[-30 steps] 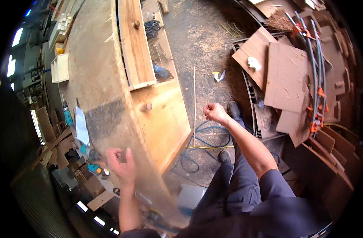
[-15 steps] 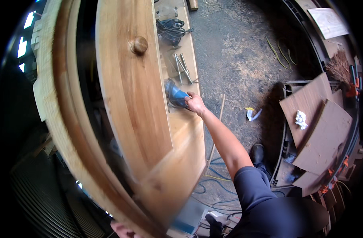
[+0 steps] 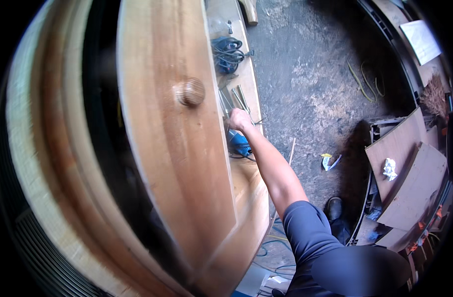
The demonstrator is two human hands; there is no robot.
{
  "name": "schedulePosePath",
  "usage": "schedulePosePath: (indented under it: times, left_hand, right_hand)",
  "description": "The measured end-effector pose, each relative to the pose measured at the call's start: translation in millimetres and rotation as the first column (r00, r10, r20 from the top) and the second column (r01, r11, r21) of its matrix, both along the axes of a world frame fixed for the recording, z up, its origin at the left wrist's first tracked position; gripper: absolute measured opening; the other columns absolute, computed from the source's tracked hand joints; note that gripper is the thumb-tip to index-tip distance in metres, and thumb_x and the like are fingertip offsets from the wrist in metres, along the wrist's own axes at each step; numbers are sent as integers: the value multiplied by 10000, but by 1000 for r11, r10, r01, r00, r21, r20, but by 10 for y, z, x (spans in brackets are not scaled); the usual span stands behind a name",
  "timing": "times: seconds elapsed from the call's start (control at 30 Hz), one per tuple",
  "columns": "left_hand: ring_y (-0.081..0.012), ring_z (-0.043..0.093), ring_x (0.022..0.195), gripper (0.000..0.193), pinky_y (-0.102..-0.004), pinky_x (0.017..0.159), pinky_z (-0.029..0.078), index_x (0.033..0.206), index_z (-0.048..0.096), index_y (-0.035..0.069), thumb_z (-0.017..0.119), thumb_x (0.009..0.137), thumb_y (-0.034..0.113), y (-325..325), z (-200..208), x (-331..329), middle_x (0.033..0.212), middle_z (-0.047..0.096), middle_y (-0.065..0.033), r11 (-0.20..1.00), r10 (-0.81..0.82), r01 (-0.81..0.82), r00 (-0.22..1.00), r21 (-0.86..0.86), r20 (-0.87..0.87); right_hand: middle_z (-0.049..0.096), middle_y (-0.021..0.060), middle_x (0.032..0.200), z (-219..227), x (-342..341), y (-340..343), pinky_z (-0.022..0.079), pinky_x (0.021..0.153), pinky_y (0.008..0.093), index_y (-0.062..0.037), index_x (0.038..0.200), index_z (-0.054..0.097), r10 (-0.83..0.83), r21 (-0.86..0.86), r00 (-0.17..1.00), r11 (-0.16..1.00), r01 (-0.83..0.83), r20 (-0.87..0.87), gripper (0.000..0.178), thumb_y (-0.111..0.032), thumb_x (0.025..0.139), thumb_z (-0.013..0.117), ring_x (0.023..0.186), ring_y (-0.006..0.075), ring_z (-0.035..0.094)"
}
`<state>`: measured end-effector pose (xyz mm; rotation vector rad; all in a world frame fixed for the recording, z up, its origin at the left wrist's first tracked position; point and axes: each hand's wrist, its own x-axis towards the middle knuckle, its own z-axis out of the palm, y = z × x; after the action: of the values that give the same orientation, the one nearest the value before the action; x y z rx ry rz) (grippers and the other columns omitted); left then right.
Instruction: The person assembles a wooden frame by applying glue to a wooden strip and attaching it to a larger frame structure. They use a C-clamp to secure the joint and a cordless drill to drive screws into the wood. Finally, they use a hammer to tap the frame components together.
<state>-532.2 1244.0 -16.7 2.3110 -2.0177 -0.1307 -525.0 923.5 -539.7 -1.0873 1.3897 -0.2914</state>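
My right hand (image 3: 240, 120) reaches over the narrow wooden ledge beside a drawer front, its fingers curled closed. Whatever they hold, if anything, is hidden. Right below the hand lies a blue power tool (image 3: 240, 143), partly covered by my wrist. Just above the hand are several long metal bolts or rods (image 3: 241, 98). To its left stands the wooden drawer front (image 3: 167, 148) with a round turned knob (image 3: 190, 92). My left hand is out of view.
A blue corded tool (image 3: 227, 54) with coiled cable lies farther up the ledge. At far left curves a thick wooden frame piece (image 3: 53, 163). On the right, boards (image 3: 414, 183) lean in a stack with a crumpled white wad (image 3: 389, 169). A hose (image 3: 362, 81) lies on the dusty floor.
My right hand has let go of the blue power tool and moved up toward the bolts. My left hand, seen before at the lower edge, has left the view. The whole view has shifted.
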Motion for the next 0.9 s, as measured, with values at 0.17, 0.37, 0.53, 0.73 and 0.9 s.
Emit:
schedulePosePath:
  times: [0.17, 0.37, 0.53, 0.73, 0.9]
  left_hand:
    - [-312, 499, 809, 223, -448, 744, 423, 770, 469, 55, 567, 784, 255, 227, 186, -138, 861, 481, -171, 1000, 14, -14, 999, -3, -42]
    - [-351, 489, 714, 159, -472, 646, 420, 755, 471, 55, 575, 749, 175, 364, 307, -160, 807, 475, -180, 988, -61, 48, 994, -147, -87]
    - [-358, 529, 777, 141, -497, 668, 427, 783, 510, 78, 613, 805, 172, 340, 281, -158, 860, 521, -151, 941, -121, 68, 983, -331, -141]
    - [-349, 582, 906, 74, -459, 800, 479, 909, 596, 73, 639, 874, 122, 840, 597, -357, 973, 582, -131, 900, -123, -62, 914, -432, -386]
    - [-357, 629, 1020, 384, -437, 880, 523, 1104, 610, 45, 772, 844, 275, 2674, 1366, -635, 1071, 633, -157, 805, -44, -433, 638, -405, -769]
  right_hand:
    - [712, 256, 958, 571, -392, 135, 535, 844, 467, 16, 956, 711, -73, -215, 988, 971, 102, 138, 339, -262, 768, 665, 935, 404, 691]
    - [442, -30, 539, 1238, -1912, 1797, 278, 362, 275, -138, 789, 518, -501, 302, 795, 860, 412, 342, 368, -421, 945, 694, 403, 93, 400]
    - [337, -42, 500, 2368, -3357, 3392, 218, 332, 267, -185, 582, 410, -588, 513, 809, 703, 493, 29, 416, -240, 948, 598, 361, 95, 316]
    - [400, -56, 588, 4610, -4137, 5160, 281, 389, 224, -150, 803, 499, -579, 443, 770, 784, 435, 268, 175, -89, 948, 576, 471, 67, 397]
    - [369, -60, 562, 6111, -3762, 6100, 266, 418, 229, -122, 801, 519, -107, 140, 742, 990, 18, 662, 194, -128, 974, 607, 461, 62, 353]
